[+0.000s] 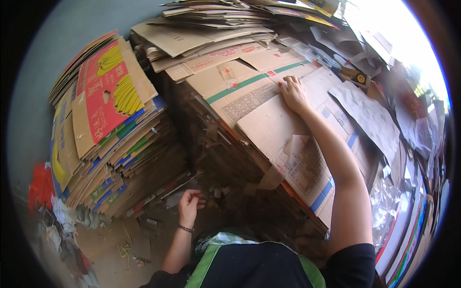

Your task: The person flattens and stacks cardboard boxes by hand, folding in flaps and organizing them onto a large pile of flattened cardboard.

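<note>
My right hand (293, 94) lies on the flattened cardboard boxes (261, 124) spread over a pile ahead and to the right. Its fingers are bent a little, close to a green tape strip (248, 85); whether they pinch an edge, I cannot tell. Lower on this cardboard, torn clear tape and a printed patch show. Down by my body, my left hand (190, 204) hangs with loosely curled fingers over the dark gap, holding nothing that I can see, a beaded bracelet (186, 228) on its wrist.
On the left stands a tall stack of flattened banana cartons (108, 90). More flat cardboard (201, 34) is piled at the back. Crumpled paper (367, 115) and clear plastic film (383, 205) lie on the right. A red bag (39, 185) and rags (86, 216) are at the lower left.
</note>
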Available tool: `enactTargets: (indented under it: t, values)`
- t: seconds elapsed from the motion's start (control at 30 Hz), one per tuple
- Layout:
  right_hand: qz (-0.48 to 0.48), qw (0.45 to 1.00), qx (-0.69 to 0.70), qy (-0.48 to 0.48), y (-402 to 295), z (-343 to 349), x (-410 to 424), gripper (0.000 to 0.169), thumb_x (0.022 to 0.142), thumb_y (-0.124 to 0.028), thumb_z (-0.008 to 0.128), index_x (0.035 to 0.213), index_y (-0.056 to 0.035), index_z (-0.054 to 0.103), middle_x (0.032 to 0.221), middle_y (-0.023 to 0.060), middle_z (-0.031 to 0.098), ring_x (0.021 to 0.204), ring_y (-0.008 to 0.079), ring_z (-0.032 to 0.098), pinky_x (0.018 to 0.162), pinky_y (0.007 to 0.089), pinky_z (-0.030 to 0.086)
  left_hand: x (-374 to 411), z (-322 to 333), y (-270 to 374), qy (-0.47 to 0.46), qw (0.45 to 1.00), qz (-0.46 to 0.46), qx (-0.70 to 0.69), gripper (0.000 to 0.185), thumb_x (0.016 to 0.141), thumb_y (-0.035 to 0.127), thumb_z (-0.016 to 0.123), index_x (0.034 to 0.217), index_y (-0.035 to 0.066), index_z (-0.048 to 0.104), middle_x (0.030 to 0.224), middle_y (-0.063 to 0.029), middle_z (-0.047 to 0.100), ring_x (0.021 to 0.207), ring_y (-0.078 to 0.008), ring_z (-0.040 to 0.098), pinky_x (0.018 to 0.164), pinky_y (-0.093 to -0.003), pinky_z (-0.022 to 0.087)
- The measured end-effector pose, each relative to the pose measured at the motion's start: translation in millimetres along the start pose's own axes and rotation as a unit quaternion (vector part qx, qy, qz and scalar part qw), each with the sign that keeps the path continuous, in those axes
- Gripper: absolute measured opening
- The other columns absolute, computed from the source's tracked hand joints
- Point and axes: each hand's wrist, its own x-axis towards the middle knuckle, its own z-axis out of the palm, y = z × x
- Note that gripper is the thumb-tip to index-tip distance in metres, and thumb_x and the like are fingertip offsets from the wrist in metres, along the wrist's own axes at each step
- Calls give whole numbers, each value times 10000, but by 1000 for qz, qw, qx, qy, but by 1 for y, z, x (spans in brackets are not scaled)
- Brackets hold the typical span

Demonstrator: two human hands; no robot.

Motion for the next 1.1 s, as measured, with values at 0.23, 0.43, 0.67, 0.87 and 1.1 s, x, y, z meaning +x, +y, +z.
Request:
enactTargets:
  t: [0.23, 0.43, 0.67, 0.87, 1.1]
  values:
    - [-291, 924, -232, 89, 61, 24, -3, 214, 952, -225, 539, 1033, -53, 636, 1107, 225, 589, 982, 431, 548, 820, 552, 482, -14, -25, 7, 2, 1000, 24, 15, 141, 990, 70, 478, 1038, 76, 611, 906, -17, 657, 736, -111, 655, 610, -242, 539]
    - [-91, 995, -15, 37, -12, 18, 33, 254, 957, -203, 510, 956, -7, 671, 1011, 216, 633, 1050, 405, 543, 972, 448, 420, 6, -82, 11, 192, 976, 78, 71, 144, 1012, 66, 517, 1103, 34, 623, 1029, -65, 675, 805, -129, 664, 704, -253, 544]
    - [65, 997, 31, 2, 10, -5, -2, 172, 975, -156, 537, 1090, -48, 606, 1125, 185, 592, 1043, 351, 580, 945, 435, 461, 105, -67, 124, 79, 914, 318, 241, 114, 966, 18, 528, 1022, 8, 627, 966, -94, 667, 786, -176, 669, 656, -283, 558]
    - [-40, 997, -49, 36, -64, 28, 129, 254, 957, -175, 596, 1139, 0, 608, 1135, 178, 594, 1091, 344, 570, 951, 424, 465, 173, -72, 240, -49, 727, 579, 365, 225, 802, -58, 594, 996, 27, 668, 942, -124, 689, 804, -275, 683, 666, -357, 566]
    - [-19, 997, -3, 81, -120, 119, 330, 272, 872, -215, 621, 1113, -88, 631, 1177, 139, 640, 1158, 343, 567, 977, 425, 462, 224, -59, 287, -137, 679, 640, 333, 238, 804, -28, 641, 1031, 11, 699, 998, -108, 666, 814, -251, 682, 676, -313, 570]
